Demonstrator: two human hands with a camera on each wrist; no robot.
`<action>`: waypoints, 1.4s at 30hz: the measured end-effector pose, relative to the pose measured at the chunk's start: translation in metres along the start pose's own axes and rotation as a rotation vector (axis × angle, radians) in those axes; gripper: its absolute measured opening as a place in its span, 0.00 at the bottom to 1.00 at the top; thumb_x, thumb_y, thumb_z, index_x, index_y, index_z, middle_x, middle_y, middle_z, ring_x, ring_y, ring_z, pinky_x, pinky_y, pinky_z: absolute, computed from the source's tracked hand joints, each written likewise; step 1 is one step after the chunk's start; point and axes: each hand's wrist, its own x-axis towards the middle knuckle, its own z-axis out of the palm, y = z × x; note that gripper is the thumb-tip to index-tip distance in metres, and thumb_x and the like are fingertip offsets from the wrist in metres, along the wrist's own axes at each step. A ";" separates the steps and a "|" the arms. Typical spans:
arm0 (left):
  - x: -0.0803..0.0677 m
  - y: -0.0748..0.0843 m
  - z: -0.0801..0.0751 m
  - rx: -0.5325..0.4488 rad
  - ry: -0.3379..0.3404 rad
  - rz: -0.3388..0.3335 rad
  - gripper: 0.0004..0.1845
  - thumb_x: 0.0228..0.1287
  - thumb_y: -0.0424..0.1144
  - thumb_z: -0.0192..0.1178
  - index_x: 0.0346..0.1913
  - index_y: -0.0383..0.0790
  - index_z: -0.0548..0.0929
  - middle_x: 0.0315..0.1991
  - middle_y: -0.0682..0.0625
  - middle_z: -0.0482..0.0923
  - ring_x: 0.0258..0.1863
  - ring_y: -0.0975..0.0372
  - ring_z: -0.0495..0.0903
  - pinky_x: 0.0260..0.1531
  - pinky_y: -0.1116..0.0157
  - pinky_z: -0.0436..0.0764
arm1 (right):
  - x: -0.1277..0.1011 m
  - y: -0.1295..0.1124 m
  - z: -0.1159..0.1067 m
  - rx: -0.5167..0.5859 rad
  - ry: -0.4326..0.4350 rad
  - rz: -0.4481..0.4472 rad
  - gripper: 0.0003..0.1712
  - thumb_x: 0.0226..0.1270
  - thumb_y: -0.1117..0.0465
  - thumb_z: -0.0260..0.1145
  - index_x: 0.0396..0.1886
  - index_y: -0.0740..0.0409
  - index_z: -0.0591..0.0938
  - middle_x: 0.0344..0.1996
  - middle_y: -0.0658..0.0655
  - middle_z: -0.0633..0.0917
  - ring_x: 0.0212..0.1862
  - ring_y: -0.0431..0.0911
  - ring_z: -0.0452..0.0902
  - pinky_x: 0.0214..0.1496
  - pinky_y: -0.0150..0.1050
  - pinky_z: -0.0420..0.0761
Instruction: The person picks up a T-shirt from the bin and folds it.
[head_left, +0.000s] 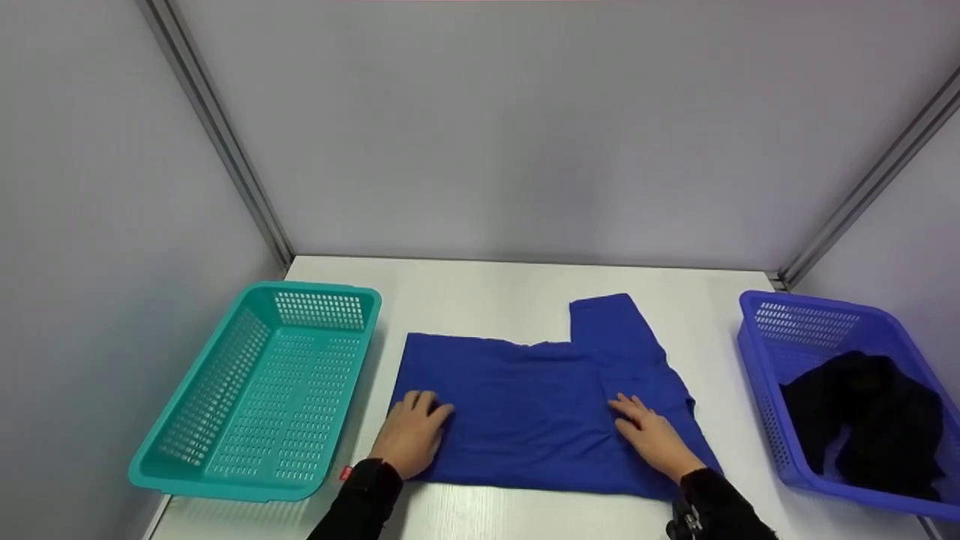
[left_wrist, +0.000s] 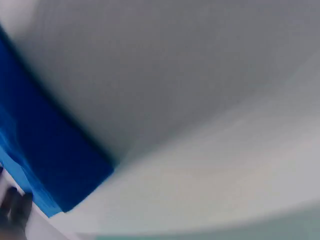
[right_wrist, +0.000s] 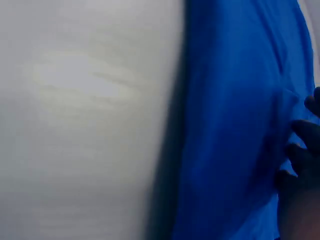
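The blue garment (head_left: 525, 397) lies beneath and between both loosely spread hands (head_left: 411, 435) (head_left: 654, 441).

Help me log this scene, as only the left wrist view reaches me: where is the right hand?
Observer: The right hand rests on the right part of the blue cloth.
Operator: Is that cloth a plain rectangle?
Observer: No, a flap of it sticks out past the far edge, toward the right.
Operator: And what stands to its right?
Observer: A purple basket with a black cloth in it.
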 end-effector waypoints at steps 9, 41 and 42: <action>0.000 -0.001 -0.007 -0.092 -0.112 -0.010 0.19 0.72 0.44 0.63 0.62 0.47 0.83 0.58 0.44 0.77 0.60 0.46 0.76 0.57 0.47 0.76 | -0.003 0.010 -0.001 -0.391 0.109 -0.120 0.24 0.76 0.65 0.60 0.69 0.62 0.76 0.72 0.67 0.72 0.74 0.68 0.61 0.69 0.75 0.55; 0.032 0.005 -0.015 -0.040 -0.089 -0.198 0.16 0.54 0.44 0.77 0.39 0.41 0.82 0.54 0.36 0.75 0.56 0.40 0.72 0.50 0.40 0.72 | 0.012 0.008 -0.020 -0.667 0.283 -0.183 0.20 0.52 0.65 0.78 0.43 0.63 0.81 0.56 0.71 0.74 0.66 0.76 0.62 0.66 0.80 0.50; 0.031 0.005 -0.014 -0.032 -0.085 -0.191 0.16 0.54 0.44 0.77 0.39 0.41 0.82 0.56 0.36 0.74 0.57 0.40 0.71 0.51 0.40 0.72 | 0.012 0.008 -0.019 -0.656 0.277 -0.188 0.20 0.52 0.66 0.78 0.44 0.64 0.81 0.59 0.72 0.74 0.67 0.78 0.62 0.66 0.80 0.50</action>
